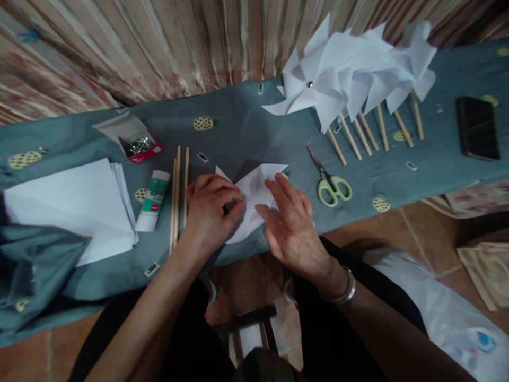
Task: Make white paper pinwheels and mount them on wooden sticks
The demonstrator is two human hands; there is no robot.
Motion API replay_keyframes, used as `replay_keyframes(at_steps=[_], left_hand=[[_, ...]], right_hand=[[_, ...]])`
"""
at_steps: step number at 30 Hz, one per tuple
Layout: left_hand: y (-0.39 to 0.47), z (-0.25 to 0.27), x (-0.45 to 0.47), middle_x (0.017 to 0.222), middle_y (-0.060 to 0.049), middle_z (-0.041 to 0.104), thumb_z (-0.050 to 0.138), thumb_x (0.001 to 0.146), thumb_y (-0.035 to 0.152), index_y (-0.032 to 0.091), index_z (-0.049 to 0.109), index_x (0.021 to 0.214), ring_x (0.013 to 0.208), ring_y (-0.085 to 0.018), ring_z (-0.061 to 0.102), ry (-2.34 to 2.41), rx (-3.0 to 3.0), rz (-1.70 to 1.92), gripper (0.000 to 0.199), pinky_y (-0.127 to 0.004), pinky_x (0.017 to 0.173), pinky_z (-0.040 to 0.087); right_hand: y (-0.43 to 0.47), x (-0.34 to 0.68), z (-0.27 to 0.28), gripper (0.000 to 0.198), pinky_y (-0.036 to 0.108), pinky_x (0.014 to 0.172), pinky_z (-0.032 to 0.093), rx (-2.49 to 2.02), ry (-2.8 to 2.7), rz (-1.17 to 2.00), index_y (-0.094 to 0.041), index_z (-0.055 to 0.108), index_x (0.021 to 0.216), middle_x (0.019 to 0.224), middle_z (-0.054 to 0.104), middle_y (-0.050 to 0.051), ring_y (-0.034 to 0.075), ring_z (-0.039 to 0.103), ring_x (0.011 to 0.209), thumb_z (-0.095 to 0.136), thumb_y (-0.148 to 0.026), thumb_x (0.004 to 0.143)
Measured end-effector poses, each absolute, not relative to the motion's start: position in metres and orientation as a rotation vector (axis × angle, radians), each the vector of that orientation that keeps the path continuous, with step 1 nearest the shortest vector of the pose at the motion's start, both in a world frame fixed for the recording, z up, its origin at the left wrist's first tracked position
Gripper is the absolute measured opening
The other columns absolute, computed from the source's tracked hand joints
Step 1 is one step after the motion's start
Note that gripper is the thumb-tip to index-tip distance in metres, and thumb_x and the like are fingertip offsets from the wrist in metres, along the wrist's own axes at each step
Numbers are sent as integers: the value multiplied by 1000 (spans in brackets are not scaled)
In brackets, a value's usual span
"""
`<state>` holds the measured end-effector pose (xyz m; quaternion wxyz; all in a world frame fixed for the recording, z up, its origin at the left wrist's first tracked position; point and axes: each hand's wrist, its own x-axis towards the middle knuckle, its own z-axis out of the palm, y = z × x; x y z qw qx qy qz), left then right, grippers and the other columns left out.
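A white paper pinwheel blank (251, 215) with pointed corners lies at the table's front edge, between my two hands. My left hand (212, 207) is closed, its thumb and forefinger pinched together over the paper's left side. Over the right side, my right hand (294, 223) has its fingers apart, the tips at the paper's surface. Both hands cover parts of the sheet. To the right lie scissors (329, 183) with green handles, slightly spread. Left of my left hand are several wooden sticks (175, 196) and a glue stick (153, 201).
Several finished paper pinwheels (330, 69) on sticks overlap at the back right. A phone (477, 127) lies far right. An open box of metal pins (139, 146) and a stack of white paper (75, 207) are left, on a green tablecloth (238, 127). A curtain (191, 48) hangs behind.
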<state>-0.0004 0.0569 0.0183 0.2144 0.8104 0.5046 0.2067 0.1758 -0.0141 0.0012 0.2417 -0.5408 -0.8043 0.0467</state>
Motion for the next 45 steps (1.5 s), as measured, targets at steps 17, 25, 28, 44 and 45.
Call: replay_keyframes(at_steps=[17,25,28,44,45], left_hand=[[56,18,2,90,-2,71,60,81,27,27,70,73,102,-27,57,1422,2238,584,13,-49,91,38],[55,18,3,90,-3,71,60,82,26,25,71,74,103,-27,57,1416,2237,576,14,-49,92,38],[55,18,3,91,-3,71,59,82,26,24,71,75,103,-26,57,1417,2240,570,14,-47,92,39],[54,14,3,89,-3,71,60,83,26,24,69,73,100,-26,58,1413,2298,622,13,-47,90,39],[54,14,3,89,-3,71,60,83,26,24,69,73,101,-26,58,1415,2300,624,13,-47,90,39]], right_hand=[[-14,175,2,29,51,110,31,-1471,-2190,115,-19,57,114,147,43,12,28,22,146,43,-11,90],[-14,175,2,25,51,108,33,-1474,-2210,52,-18,57,110,146,44,14,28,22,146,43,-11,90],[-14,175,0,26,51,107,34,-1457,-2196,42,-19,56,111,146,44,12,28,22,146,42,-12,91],[-13,174,0,28,50,107,35,-1448,-2197,27,-17,56,115,145,43,15,29,23,146,42,-11,91],[-13,174,1,29,50,107,35,-1453,-2203,29,-17,56,117,145,43,16,29,23,146,42,-11,91]])
